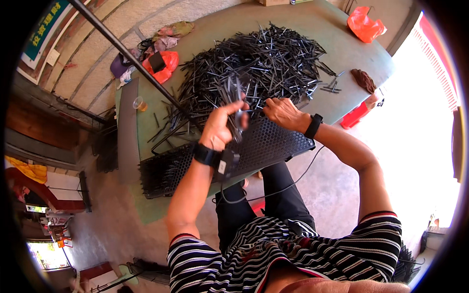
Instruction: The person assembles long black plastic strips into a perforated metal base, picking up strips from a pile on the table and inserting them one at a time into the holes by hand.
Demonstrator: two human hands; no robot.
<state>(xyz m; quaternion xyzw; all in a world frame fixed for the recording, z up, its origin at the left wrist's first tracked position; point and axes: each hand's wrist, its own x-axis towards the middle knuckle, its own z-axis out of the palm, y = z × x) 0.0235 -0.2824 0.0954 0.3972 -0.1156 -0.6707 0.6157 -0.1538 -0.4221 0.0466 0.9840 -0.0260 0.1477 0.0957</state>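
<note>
My left hand [223, 123] is closed around a bundle of thin black sticks [235, 93], blurred by motion. Just right of it my right hand [285, 114] has its fingers pinched together; whatever they may hold is too small to make out. Both hands are over the far edge of a black tray [286, 139] covered in rows of small holes. Black pieces stand packed close together in the tray's left part [163, 171]. Beyond the hands lies a big loose pile of black sticks [259, 63], spread over the green tabletop [349, 73].
A dark pole [124, 51] slants across the table's left side. Near it are a cup [139, 104] and a red plastic bag [168, 66]. Another red bag [365, 24] and a brown cloth [363, 80] lie at the right. A cable [293, 181] hangs below the tray.
</note>
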